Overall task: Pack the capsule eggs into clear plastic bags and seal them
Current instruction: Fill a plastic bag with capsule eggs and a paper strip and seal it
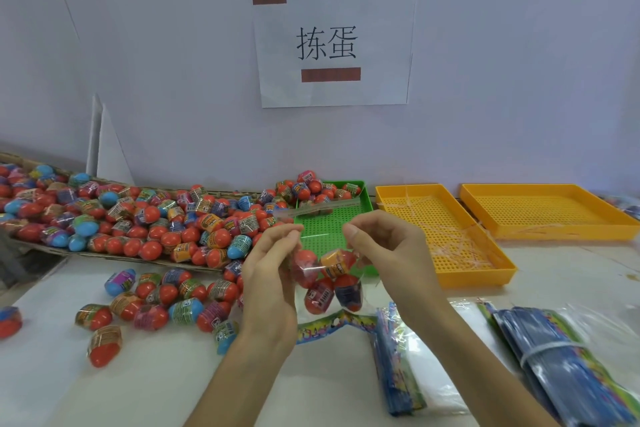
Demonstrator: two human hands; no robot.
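Capsule eggs (330,279), light and slick, hang in a limp clear bag (325,288) above the surface; bag mouth is pinched by left hand (273,274) and right hand (388,253); best held at top corners.

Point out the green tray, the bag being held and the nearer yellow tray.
green tray (320,224): head view, bare perforated floor.
clear bag (327,282): head view, egg-filled middle.
nearer yellow tray (446,236): head view, perforated floor.

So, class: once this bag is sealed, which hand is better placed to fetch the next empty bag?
Probably the right hand: the stacks of empty bags lie just below it, while the left hand is over the loose capsule eggs. Both now pinch the filled bag.
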